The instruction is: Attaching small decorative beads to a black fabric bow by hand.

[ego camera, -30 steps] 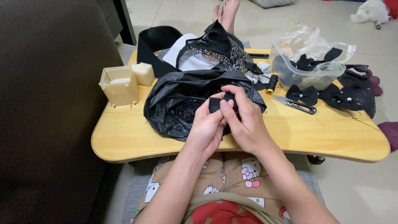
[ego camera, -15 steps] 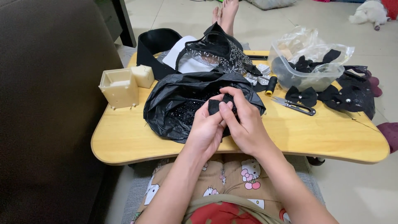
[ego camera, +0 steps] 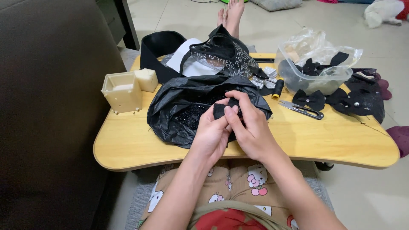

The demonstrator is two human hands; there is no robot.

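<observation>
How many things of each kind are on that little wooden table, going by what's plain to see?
Black plastic bags: 1
Clear plastic tubs: 1
Cream boxes: 2
Thread snips: 1
Thread spools: 1
Finished black bows outside the tub: 2
Total: 8
Both hands hold a small black fabric piece.

Soft, even daylight, bright on the pale floor (ego camera: 272, 25) in the upper frame, dim on the dark sofa (ego camera: 47, 115) at left, faint shadows under the hands (ego camera: 232, 127) on the counter (ego camera: 128, 145), sharp centre, slight wide-angle bending at edges
</observation>
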